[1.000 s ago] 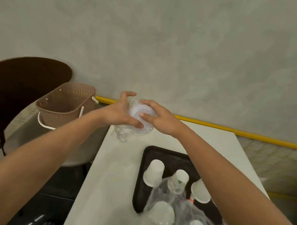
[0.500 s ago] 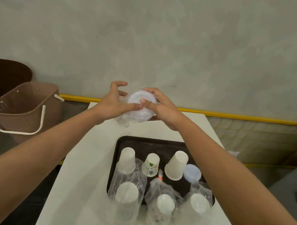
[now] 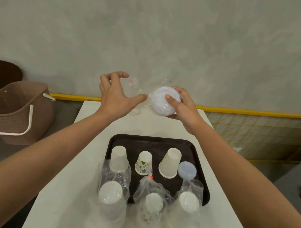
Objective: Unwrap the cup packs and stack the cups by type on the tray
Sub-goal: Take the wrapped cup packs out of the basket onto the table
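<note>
One cup pack (image 3: 159, 103) in left hand (image 3: 114, 97), right hand (image 3: 184, 108).

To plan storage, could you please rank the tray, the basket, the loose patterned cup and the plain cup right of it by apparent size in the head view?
1-2. Tray and basket: nearly alike; the basket stands farther off, so I won't rank them.
3. Plain cup.
4. Patterned cup.

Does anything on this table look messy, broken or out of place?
Nothing spilled or broken. Only clutter: three wrapped packs crowd the tray at its near edge, plastic bunched around them. The right hand grips a fourth pack while the left hand holds its loosened wrap.
</note>
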Tool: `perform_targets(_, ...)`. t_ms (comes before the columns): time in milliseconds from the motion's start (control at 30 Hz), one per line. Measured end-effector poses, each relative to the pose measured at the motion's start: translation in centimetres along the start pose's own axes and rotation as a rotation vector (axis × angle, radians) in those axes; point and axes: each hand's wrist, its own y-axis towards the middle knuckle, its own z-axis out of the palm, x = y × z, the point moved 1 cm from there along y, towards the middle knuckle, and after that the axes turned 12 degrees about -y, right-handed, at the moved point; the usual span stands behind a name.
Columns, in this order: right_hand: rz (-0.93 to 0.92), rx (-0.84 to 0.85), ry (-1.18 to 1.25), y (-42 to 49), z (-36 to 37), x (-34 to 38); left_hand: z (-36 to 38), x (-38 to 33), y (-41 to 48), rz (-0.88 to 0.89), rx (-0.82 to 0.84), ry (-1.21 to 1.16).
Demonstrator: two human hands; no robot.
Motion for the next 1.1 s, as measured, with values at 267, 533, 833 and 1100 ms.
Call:
perform_targets(267,-0.006,-0.013,-0.047,-0.7,-6.8,-3.2,8.3,-4.1,-3.8,-0.16,0.166,-0.047)
perform_targets(533,0.073,0.13,-0.082,-3.6,-12.5,-7.4,17.4,-4.9,-8.7,-0.49,0.294,-0.291)
perform_targets(833,0.283,0.282,0.002,-6.1,-15.9,-13.3,21.1,-3.7,-12.3,-0.752,0.432,-0.456)
perform_targets(1100,0.351,0.449,0.198,-7.6,-16.3,-16.5,22.3,-2.3,-13.3,-0.805,0.536,-0.409)
